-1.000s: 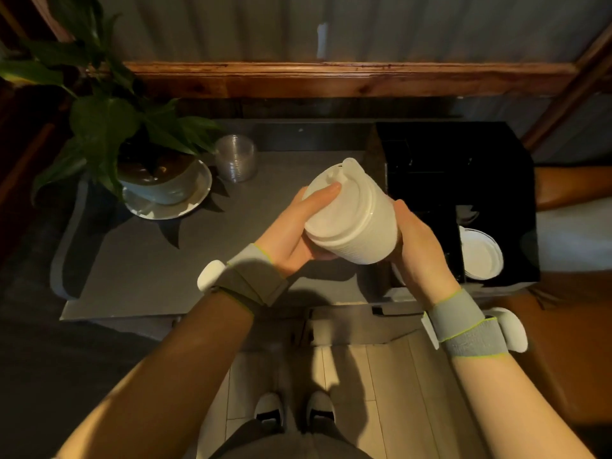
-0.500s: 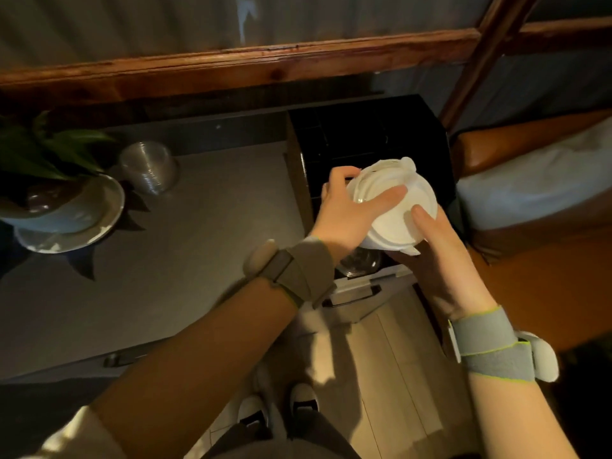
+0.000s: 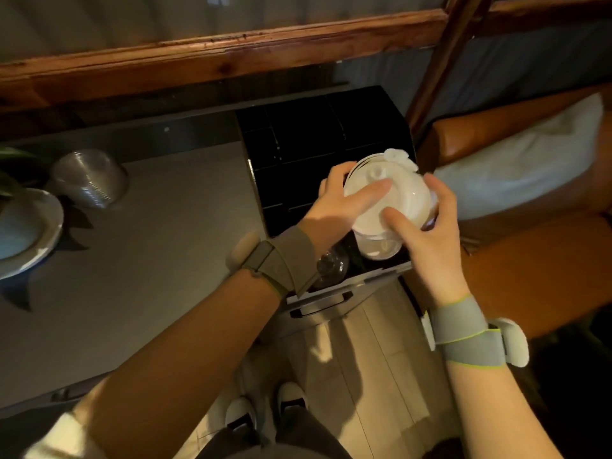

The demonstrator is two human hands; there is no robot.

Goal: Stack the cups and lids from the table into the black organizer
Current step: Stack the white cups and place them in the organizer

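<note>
White plastic lid stack (image 3: 387, 197) held between both hands above the black organizer (image 3: 318, 144), over its front right slot at about 5 o'clock of the box. Left hand (image 3: 334, 207) fingers wrapped on the stack's left side; right hand (image 3: 427, 233) fingers clasping it from the right and front. Stack axis tilts toward the camera, slot directly beneath; both hands equally near. Clear lids (image 3: 89, 177) wait at 9 o'clock on grey worktop (image 3: 159, 246). Dim room, timber rail behind.

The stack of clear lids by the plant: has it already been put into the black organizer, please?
No, the stack of clear lids sits on the grey table, well left of the black organizer.
</note>
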